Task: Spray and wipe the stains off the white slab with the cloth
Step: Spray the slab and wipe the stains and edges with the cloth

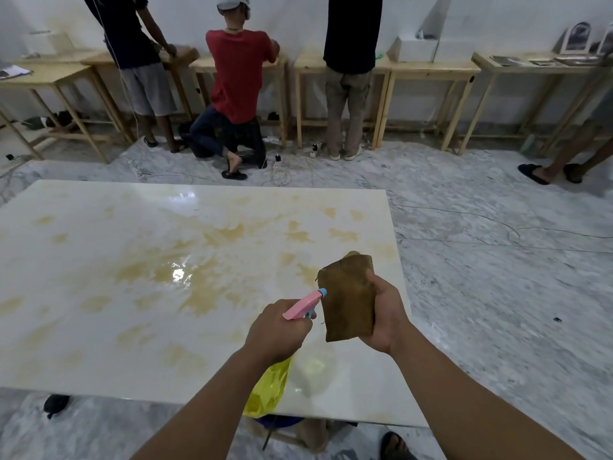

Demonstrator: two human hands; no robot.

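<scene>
A large white slab (99, 260) lies flat in front of me, covered with yellowish-brown stains (199, 287) and wet in its middle. My left hand (277, 330) grips a spray bottle (268, 386) with a yellow body and a pink trigger head, its blue nozzle pointing up and right at the cloth. My right hand (384, 313) holds a folded brown cloth (348, 297) upright above the slab's near right part, just beyond the nozzle.
Three people stand or kneel at wooden tables (414, 74) along the far wall. Cables (497, 227) and power strips lie on the marble floor beyond and right of the slab. Another person's feet (547, 171) are at far right. My sandal (394, 446) shows below the slab.
</scene>
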